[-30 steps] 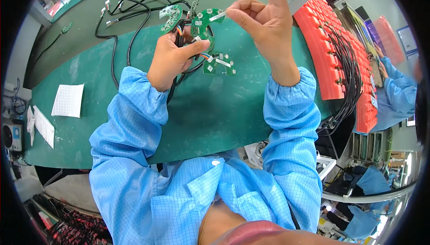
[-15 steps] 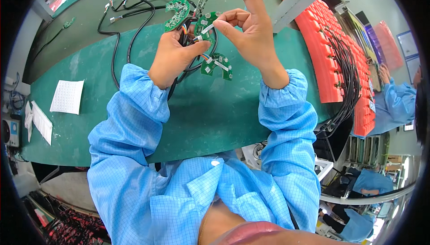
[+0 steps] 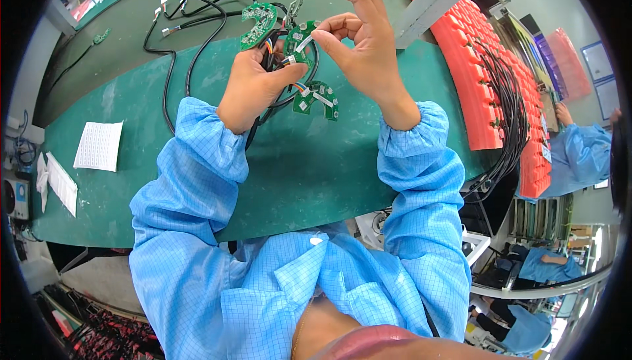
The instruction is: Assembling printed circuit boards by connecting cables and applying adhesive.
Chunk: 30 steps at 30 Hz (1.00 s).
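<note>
My left hand (image 3: 253, 83) is closed around a bundle of black cables with coloured wire ends and white connectors, thumb on top. Green curved circuit boards hang from this bundle: one C-shaped board (image 3: 258, 24) stands above the fist, and another board (image 3: 289, 45) faces my right hand. A lower curved board (image 3: 316, 100) dangles below my left thumb and bears a white strip. With thumb and forefinger, my right hand (image 3: 359, 41) pinches the end of a narrow white strip (image 3: 304, 43) lying against the middle board. Its other fingers are raised and spread.
Black cables (image 3: 191, 64) with white plugs trail across the green table (image 3: 316, 182). A printed white sheet (image 3: 99, 145) and white strips of paper (image 3: 61, 184) lie at left. Red foam trays (image 3: 467, 77) with draped black cables (image 3: 510, 110) stand right, beside a grey post (image 3: 444, 1). Co-workers sit beyond.
Both hands stay almost in place. My right hand has shifted very slightly left, still pinching the strip at the middle board. The boards have moved only a little.
</note>
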Each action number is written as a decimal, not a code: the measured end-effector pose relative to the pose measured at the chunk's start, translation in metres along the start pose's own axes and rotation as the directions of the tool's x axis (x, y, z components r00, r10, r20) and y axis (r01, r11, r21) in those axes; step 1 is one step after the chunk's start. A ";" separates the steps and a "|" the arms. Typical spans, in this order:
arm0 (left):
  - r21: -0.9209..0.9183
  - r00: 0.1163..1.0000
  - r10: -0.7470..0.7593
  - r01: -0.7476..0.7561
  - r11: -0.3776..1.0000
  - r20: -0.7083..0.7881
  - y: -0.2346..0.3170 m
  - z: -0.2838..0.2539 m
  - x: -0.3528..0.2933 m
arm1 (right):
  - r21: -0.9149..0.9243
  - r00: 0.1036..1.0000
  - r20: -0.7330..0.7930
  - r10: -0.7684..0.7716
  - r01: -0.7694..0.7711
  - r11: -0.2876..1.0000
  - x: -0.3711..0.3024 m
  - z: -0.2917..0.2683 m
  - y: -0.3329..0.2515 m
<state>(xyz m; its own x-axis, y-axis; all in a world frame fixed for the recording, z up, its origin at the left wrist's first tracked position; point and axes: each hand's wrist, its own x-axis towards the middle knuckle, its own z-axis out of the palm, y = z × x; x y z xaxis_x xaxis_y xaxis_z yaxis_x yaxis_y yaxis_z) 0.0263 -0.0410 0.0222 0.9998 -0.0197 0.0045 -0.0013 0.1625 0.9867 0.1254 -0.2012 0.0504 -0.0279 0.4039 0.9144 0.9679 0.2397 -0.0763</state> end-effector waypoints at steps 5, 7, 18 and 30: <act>0.026 1.000 0.009 -0.009 1.000 -0.011 0.002 -0.005 0.007 | -0.146 0.759 -0.078 0.647 -0.650 0.746 0.016 0.010 -0.043; 0.004 0.999 0.030 -0.030 1.000 0.016 0.007 0.005 0.007 | -0.407 0.852 -0.026 0.523 -0.486 0.773 0.003 0.006 -0.038; 0.068 0.935 -0.203 0.191 0.979 0.291 -0.008 -0.001 0.001 | -0.033 0.763 -0.237 0.602 -0.625 0.780 -0.008 -0.019 -0.028; 0.319 0.923 -0.171 0.056 0.946 0.345 -0.003 -0.004 -0.003 | 0.245 0.694 0.024 0.720 -0.702 0.668 0.014 -0.024 -0.042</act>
<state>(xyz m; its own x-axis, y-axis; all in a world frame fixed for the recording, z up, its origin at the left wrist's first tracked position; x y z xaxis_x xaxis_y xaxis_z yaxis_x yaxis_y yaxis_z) 0.0236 -0.0378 0.0181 0.9160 -0.3862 -0.1086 0.0486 -0.1620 0.9856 0.0900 -0.2269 0.0762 0.6714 0.4742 0.5695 0.6050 0.0931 -0.7908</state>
